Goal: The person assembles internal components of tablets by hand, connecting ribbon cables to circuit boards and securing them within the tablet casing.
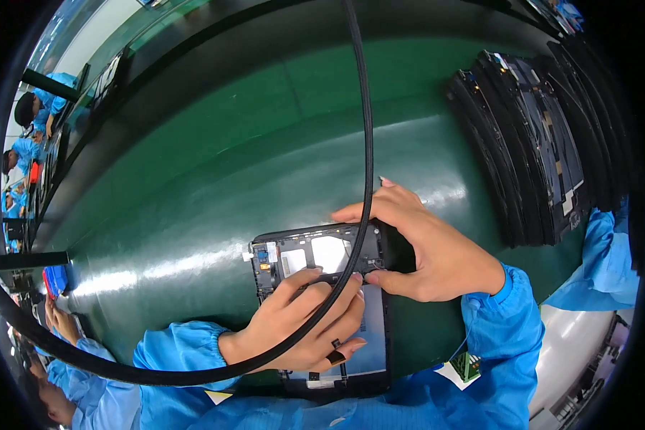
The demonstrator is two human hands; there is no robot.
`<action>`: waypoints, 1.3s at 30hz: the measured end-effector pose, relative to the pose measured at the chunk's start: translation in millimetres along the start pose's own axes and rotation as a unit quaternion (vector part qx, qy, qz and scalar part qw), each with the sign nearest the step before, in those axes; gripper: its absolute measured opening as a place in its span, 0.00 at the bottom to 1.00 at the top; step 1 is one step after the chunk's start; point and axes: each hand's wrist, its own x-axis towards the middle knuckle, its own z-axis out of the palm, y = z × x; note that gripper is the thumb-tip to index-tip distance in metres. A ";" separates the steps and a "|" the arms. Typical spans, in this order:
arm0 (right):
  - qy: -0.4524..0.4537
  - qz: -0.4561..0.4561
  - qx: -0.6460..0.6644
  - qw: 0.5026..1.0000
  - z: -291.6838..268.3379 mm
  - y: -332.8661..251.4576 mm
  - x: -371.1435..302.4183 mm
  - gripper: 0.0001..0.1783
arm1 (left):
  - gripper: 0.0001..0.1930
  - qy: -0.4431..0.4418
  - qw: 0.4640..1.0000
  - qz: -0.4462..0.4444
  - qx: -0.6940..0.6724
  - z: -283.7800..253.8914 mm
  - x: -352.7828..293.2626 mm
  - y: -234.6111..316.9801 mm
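Observation:
An opened tablet [371,326], with a black frame, exposed inner parts and a pale grey panel, lies on the green bench in front of me. My left hand [294,326] is curled over its middle, bent fingertips pressed on the inner parts. A dark band and a tan strip are on one of its fingers. At the tablet's far right corner is my right hand [430,251]. Its thumb presses on the tablet's right side while the fingers reach over the far edge. What lies under the left palm is hidden.
A black cable [365,107] hangs across the view, in front of the tablet and my left hand. Several dark tablet frames [530,143] stand stacked at the right of the green bench [215,186]. A green circuit board [468,365] shows below my right sleeve. People in blue work at the left.

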 end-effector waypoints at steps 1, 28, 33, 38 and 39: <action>0.007 0.006 0.001 1.000 0.4 -3.4 0.6 0.41 | 0.23 0.005 1.000 0.005 -0.001 1.2 -0.3 -0.3; 0.026 0.080 -0.054 0.995 9.2 -13.3 6.2 0.40 | 0.21 0.208 0.962 -0.160 -0.069 10.5 -91.7 -22.0; 0.049 0.102 -0.057 0.992 10.3 -15.8 4.2 0.40 | 0.24 0.204 0.962 -0.150 -0.098 14.5 -89.2 -25.3; 0.047 0.102 -0.053 0.992 13.5 -12.3 6.3 0.39 | 0.27 0.170 0.959 -0.163 -0.158 16.4 -88.0 -26.2; 0.047 0.102 -0.050 0.992 13.8 -12.5 6.3 0.39 | 0.29 0.162 0.961 -0.160 -0.159 16.9 -87.2 -26.4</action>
